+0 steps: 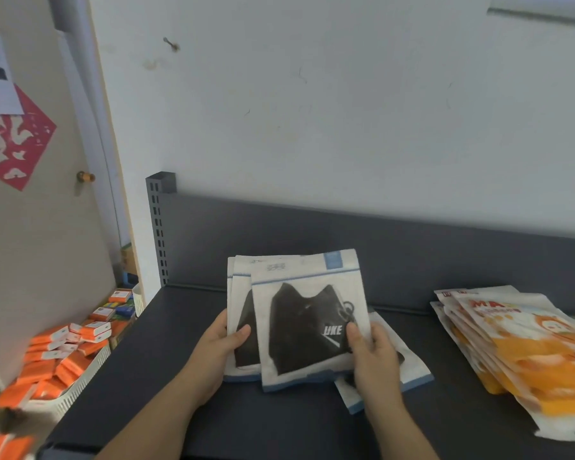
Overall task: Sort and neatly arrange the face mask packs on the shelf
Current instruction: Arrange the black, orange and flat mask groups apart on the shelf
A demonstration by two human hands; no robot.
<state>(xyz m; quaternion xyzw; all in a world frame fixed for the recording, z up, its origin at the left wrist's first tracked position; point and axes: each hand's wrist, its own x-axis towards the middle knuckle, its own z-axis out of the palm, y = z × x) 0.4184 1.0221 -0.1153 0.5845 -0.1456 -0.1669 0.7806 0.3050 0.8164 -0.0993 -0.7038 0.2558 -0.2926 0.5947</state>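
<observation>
A small fan of black-mask packs is held upright over the dark shelf, lower edges at or just above the shelf surface; which of the two cannot be told. At least three packs are counted, offset to the left behind the front one. The upright hold is judged to serve squaring: with the edges downward, the packs can be tapped level before being laid down.

The left hand is closed on the left edge of the fan, thumb pressed across the face of the rear packs, fingers hidden behind. The right hand is closed on the right edge, thumb laid on the front pack beside the white lettering, fingers also hidden behind.

One further pack of the same white-and-blue kind is seen lying flat on the shelf, partly under the right hand, not yet gathered.

A slumped pile of orange packs is noted well apart at the right end of the shelf, kept separate by kind but not yet straightened.

A white basket of orange boxes is noted left of the shelf.
</observation>
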